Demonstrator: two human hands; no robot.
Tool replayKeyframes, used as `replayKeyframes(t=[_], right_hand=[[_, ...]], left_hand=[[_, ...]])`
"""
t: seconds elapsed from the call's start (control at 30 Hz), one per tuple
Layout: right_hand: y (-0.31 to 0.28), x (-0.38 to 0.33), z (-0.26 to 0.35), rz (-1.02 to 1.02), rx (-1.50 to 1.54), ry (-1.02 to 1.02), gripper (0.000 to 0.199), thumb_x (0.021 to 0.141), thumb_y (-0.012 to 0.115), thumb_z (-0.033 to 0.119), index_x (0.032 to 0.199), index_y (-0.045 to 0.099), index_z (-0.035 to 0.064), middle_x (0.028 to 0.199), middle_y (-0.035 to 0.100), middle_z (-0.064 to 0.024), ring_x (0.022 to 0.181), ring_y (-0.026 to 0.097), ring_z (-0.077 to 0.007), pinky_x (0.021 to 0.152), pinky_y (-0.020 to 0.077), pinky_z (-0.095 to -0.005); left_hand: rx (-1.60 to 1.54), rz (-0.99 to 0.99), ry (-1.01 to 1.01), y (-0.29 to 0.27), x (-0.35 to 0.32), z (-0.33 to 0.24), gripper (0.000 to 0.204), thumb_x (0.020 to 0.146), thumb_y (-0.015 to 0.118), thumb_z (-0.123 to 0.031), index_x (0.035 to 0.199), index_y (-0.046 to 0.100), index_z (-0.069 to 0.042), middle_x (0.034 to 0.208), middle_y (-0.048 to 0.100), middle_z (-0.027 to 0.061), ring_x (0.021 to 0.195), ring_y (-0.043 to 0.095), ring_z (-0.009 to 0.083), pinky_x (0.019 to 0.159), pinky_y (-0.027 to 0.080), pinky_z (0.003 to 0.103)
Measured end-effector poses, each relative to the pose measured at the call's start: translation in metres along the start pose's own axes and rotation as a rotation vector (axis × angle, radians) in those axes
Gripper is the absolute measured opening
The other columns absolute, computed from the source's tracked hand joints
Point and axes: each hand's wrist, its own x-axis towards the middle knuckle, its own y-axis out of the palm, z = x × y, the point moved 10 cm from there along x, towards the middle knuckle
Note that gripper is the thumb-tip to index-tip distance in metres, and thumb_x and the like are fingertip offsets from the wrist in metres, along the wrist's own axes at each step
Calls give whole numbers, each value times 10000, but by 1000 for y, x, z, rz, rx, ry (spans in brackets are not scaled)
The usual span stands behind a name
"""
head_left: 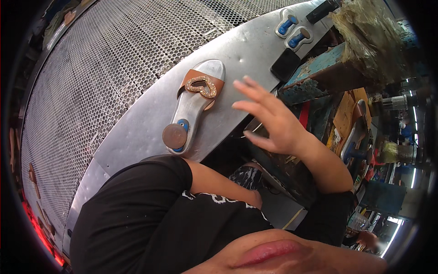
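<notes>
On the smooth metal ledge lies a silver metal shoe last (188, 109), its sole-side heel end carrying a blue fitting and a round brown disc (174, 135). A brown sandal strap (214, 82) wraps its front part, with a sparkling heart-shaped ornament (200, 86) on top. My right hand (271, 119) is raised to the right of the last, fingers apart, holding nothing and not touching it. My left forearm (219, 182) crosses low in front of my body; the left hand (257, 199) barely shows at its end, fingers hidden.
A perforated metal conveyor surface (137, 50) spreads beyond the ledge (237, 41). Farther right lie two silver pieces with blue fittings (299, 38) and a black phone (285, 65). A worn teal machine frame (315, 75), topped with crumpled clear plastic (365, 36), stands close to my right arm.
</notes>
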Motion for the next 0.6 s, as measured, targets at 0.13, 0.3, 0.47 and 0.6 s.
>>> replayKeyframes(t=[0.13,0.3,0.47,0.6], right_hand=[[14,-5,-5,74,-67,22,664,727,774,139,1315,473,63,1539,309,-184,1428,285,-399,1135,320,-487],[77,-43,-26,664,-112,126,713,722,797,185,1332,456,48,1557,258,-205,1447,254,-381,1124,339,-481],[29,-7,-9,224,-8,52,677,735,779,176,1311,466,9,1559,230,-223,1436,254,-409,1115,352,-473],[17,-4,-2,107,-43,41,685,727,779,158,1319,458,30,1577,188,-220,1451,218,-415,1134,323,-477]], left_hand=[[-36,-17,44,-21,-21,0,180,755,702,-206,904,785,-148,1000,736,74,912,692,268,603,565,506],[-42,12,40,-45,-47,-3,190,776,689,-198,932,780,-139,1023,732,80,942,689,277,614,569,501],[-46,54,-14,-47,-54,1,203,798,675,-198,963,775,-132,1053,726,85,975,684,286,623,572,499],[-63,-16,11,-49,-53,0,205,813,659,-197,965,773,-119,1064,723,95,964,685,296,609,569,515]])
